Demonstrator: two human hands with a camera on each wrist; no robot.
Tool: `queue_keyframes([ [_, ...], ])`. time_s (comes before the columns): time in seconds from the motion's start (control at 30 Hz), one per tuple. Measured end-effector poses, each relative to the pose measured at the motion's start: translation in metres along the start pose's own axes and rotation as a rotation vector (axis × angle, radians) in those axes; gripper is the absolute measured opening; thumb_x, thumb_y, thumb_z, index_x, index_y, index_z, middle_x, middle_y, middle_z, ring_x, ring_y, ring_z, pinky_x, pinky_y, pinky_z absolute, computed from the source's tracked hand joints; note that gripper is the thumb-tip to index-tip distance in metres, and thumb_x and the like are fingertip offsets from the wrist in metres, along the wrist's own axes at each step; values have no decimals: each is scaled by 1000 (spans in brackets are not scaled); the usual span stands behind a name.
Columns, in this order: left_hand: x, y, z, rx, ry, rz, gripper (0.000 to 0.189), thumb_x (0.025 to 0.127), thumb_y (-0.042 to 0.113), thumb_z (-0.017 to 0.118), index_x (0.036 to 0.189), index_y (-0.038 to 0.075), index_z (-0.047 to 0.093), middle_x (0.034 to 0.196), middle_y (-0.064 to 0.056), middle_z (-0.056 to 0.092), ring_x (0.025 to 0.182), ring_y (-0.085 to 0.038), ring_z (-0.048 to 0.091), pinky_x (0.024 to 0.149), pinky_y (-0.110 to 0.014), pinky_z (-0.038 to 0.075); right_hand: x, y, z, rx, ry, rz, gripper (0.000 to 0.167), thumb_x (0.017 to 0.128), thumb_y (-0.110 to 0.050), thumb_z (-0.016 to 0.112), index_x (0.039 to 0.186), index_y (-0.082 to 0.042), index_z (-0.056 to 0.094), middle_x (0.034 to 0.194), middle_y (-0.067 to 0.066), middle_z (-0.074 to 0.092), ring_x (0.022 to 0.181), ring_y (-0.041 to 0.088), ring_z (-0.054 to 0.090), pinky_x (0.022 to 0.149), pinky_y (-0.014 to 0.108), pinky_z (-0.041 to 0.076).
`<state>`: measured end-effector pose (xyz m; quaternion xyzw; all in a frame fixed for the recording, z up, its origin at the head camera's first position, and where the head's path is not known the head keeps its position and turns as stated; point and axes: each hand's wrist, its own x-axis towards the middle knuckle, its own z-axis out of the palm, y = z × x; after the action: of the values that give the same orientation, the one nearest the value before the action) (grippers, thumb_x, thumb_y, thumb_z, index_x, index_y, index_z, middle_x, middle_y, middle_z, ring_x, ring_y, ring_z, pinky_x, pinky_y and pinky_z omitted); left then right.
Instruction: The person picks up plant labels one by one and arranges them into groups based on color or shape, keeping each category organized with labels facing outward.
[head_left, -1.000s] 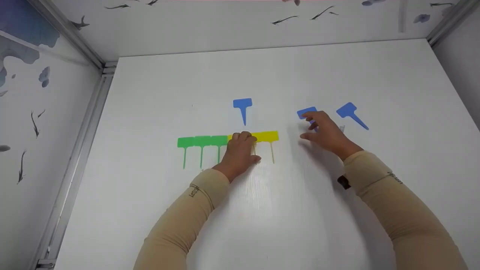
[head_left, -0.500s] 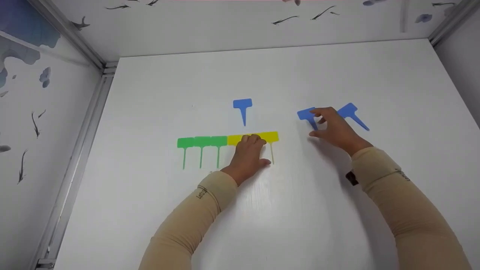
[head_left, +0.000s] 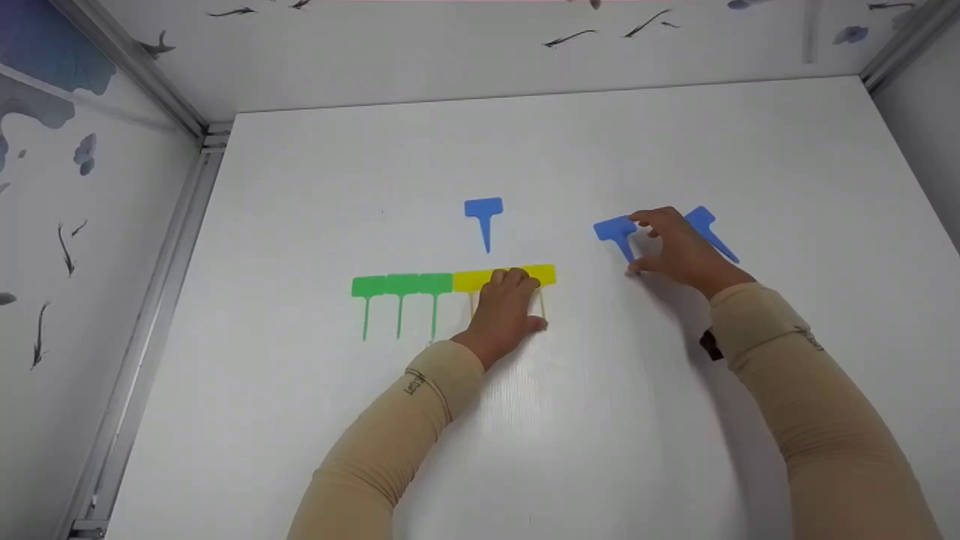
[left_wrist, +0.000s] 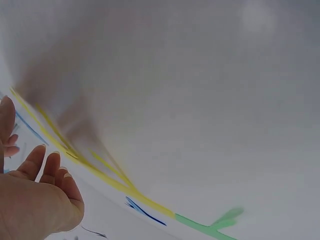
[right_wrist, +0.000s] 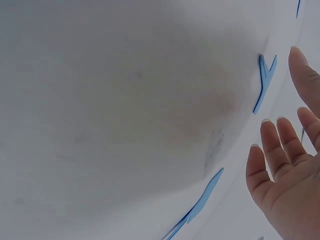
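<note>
My left hand (head_left: 504, 311) is over the yellow T-shaped plant labels (head_left: 469, 281), fingers loosely bent, the thumb out to the right and part of the row hidden below. Three green plant labels (head_left: 405, 284) continue that row leftward, stems toward me. My right hand (head_left: 681, 251) hovers at a tilted blue plant label (head_left: 615, 227), thumb and index finger apart at its right side. The right wrist view shows those fingers (right_wrist: 272, 145) spread and holding nothing. Another blue label (head_left: 701, 218) lies partly behind this hand. A third blue label (head_left: 484, 208) lies above the yellow ones.
The labels lie flat on a white table (head_left: 300, 187). Behind it rises a white panel (head_left: 420, 52) with dark printed marks, and a patterned panel (head_left: 45, 225) with a metal frame edges the left side.
My right hand has shifted right and a little away from me, uncovering more of the tilted blue label. My left hand has slid right along the yellow labels.
</note>
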<state>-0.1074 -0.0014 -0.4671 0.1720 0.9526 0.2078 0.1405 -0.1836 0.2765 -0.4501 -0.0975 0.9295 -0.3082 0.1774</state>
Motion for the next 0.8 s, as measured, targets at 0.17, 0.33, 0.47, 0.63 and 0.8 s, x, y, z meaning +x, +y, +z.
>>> queue_keyframes([
  [0.17, 1, 1, 1, -30, -5, 0, 60, 89, 35, 69, 138, 10, 48, 140, -5, 43, 129, -23, 31, 111, -35, 28, 3, 3, -2, 7, -13, 5, 81, 81, -10, 78, 147, -5, 32, 142, 23, 31, 126, 40, 38, 103, 55, 37],
  [0.33, 1, 1, 1, -36, -13, -10, 60, 89, 36, 69, 139, 11, 47, 140, -4, 43, 128, -22, 31, 111, -34, 28, 5, 5, -4, 6, -19, 2, 83, 80, -13, 79, 147, -4, 32, 143, 25, 30, 126, 41, 37, 103, 55, 36],
  [0.47, 2, 1, 2, -28, -11, -9, 60, 88, 37, 69, 139, 11, 47, 138, -4, 43, 126, -21, 32, 110, -34, 29, 5, 7, -5, 3, -11, 7, 83, 79, -13, 80, 147, -3, 32, 143, 25, 30, 126, 41, 37, 103, 55, 35],
  [0.63, 2, 1, 2, -29, -10, 3, 60, 89, 36, 69, 139, 11, 47, 138, -4, 43, 126, -22, 32, 109, -34, 29, 7, 9, -5, -25, -16, 14, 83, 80, -11, 79, 147, -3, 31, 144, 24, 29, 125, 41, 38, 103, 55, 35],
  [0.8, 4, 2, 3, -28, -6, 10, 60, 88, 35, 70, 138, 10, 48, 136, -4, 44, 126, -22, 33, 109, -35, 29, 9, 8, -5, -46, -37, 21, 83, 81, -9, 77, 148, -2, 28, 145, 25, 26, 125, 41, 38, 103, 55, 35],
])
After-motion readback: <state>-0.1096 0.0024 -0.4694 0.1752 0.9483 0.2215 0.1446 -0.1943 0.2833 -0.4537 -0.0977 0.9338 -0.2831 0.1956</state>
